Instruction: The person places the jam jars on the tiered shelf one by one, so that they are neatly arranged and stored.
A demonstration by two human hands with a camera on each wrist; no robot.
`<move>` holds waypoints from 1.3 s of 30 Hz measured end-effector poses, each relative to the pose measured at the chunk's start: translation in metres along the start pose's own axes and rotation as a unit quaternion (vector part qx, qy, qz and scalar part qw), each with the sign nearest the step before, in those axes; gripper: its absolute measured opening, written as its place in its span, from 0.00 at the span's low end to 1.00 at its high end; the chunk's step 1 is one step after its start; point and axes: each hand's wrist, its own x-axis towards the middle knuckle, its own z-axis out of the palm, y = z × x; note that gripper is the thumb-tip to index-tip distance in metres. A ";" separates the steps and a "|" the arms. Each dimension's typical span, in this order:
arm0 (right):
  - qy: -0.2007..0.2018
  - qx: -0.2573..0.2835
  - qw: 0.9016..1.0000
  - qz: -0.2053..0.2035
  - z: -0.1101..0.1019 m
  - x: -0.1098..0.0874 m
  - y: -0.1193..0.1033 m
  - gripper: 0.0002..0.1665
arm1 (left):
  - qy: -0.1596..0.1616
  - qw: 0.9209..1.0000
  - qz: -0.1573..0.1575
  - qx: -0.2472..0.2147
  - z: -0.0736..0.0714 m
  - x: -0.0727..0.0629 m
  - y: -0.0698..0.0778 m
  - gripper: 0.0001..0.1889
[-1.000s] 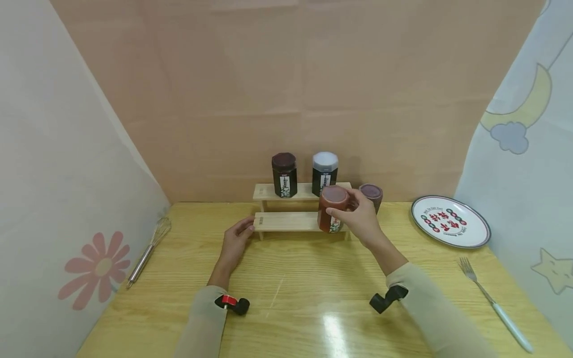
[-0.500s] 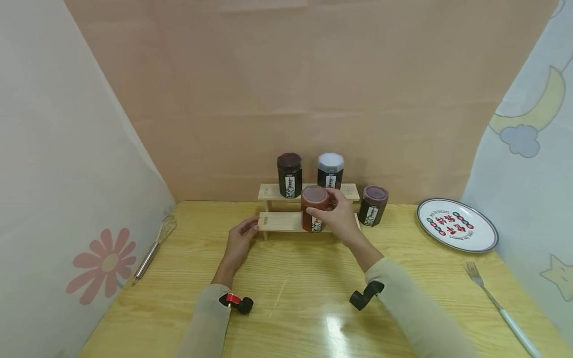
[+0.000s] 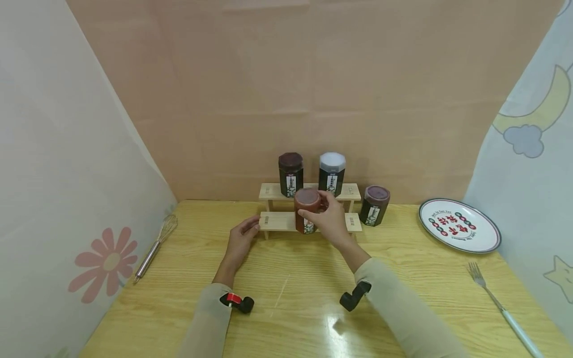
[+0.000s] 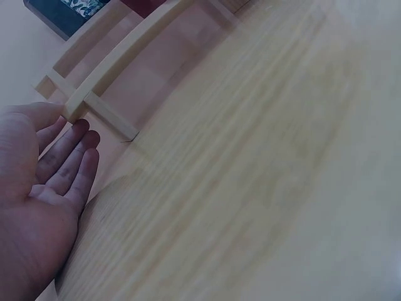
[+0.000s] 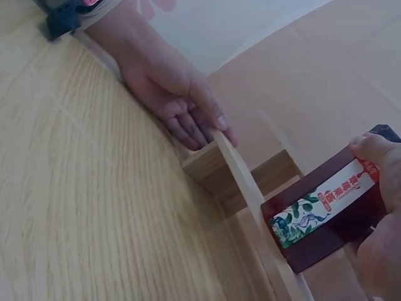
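Note:
A two-step wooden rack (image 3: pixel 279 221) stands against the back of the table. My left hand (image 3: pixel 239 243) pinches the left end of its lower step; in the left wrist view the thumb (image 4: pixel 47 115) lies at the board's corner, with the other fingers below. My right hand (image 3: pixel 330 219) grips a reddish-brown jar (image 3: pixel 302 215) with a floral label, thumb on one side and fingers on the other. In the right wrist view the jar's base meets the lower board. On the upper step stand a dark-lidded jar (image 3: pixel 291 175) and a white-lidded jar (image 3: pixel 332 175).
Just right of the rack a purple-lidded jar (image 3: pixel 375 206) stands on the table. An oval plate (image 3: pixel 485 241) with red lettering lies further right, with a fork (image 3: pixel 503 309) in front of it. A whisk (image 3: pixel 155 249) lies at the left edge beside the flowered wall.
My right hand has carried the reddish-brown jar left along the lower step, from its right end to near the middle. My left hand has stayed at the rack's left end.

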 end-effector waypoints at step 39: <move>-0.091 0.083 0.991 -0.059 0.013 0.015 0.022 0.41 | 0.001 1.000 -0.005 0.008 0.000 0.000 0.000 0.20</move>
